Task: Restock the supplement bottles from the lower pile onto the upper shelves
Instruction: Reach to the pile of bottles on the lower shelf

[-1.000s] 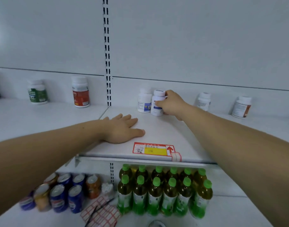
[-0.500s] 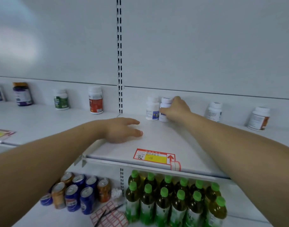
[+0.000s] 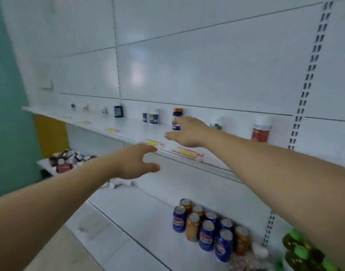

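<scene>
Supplement bottles [image 3: 153, 116] stand spaced along the upper shelf [image 3: 128, 132]; more lie heaped in the lower pile [image 3: 69, 160] far left. Both hands reach out empty with fingers loosely spread: the left hand [image 3: 135, 162] below the shelf edge, the right hand [image 3: 187, 132] above it.

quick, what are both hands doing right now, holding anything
Left hand: open, fingers spread, holding nothing.
Right hand: open, fingers loosely extended over the upper shelf, holding nothing.
</scene>
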{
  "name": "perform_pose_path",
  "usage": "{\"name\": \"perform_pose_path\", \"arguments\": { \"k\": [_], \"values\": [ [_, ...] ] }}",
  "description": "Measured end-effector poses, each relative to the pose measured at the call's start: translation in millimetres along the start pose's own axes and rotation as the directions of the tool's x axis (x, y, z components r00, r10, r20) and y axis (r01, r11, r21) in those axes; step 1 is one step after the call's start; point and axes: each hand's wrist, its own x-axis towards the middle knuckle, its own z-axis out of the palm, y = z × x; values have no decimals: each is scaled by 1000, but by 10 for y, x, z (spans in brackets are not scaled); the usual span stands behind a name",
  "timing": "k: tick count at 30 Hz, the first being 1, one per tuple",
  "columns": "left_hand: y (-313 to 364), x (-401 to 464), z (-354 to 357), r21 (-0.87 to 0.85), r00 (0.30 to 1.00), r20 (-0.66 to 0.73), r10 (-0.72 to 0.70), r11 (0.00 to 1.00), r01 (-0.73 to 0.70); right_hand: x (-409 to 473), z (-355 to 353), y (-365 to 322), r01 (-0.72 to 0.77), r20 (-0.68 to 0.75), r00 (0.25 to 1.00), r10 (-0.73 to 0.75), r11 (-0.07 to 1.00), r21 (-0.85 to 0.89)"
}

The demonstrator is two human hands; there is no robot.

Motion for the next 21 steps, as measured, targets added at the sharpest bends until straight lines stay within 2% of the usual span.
{"name": "perform_pose_path", "arguments": {
  "k": [5,9,14,21],
  "values": [
    [-1678,-813,-214,77,966,30,-255,965,253,718,835,-1593,219,97,970,-224,974,53],
    [-2637,-1187,-258,87,918,19,-397,915,394,1186,1508,-2502,308,203,927,-316,949,71],
    [-3567,-1097,-86,12,869,9,-495,869,495,1827,2390,-3004,358,284,890,-356,933,50],
    [-4895,-162,154,-40,823,74,-564,823,567,3180,3495,-3221,304,336,891,-304,951,55]
  ]
}}
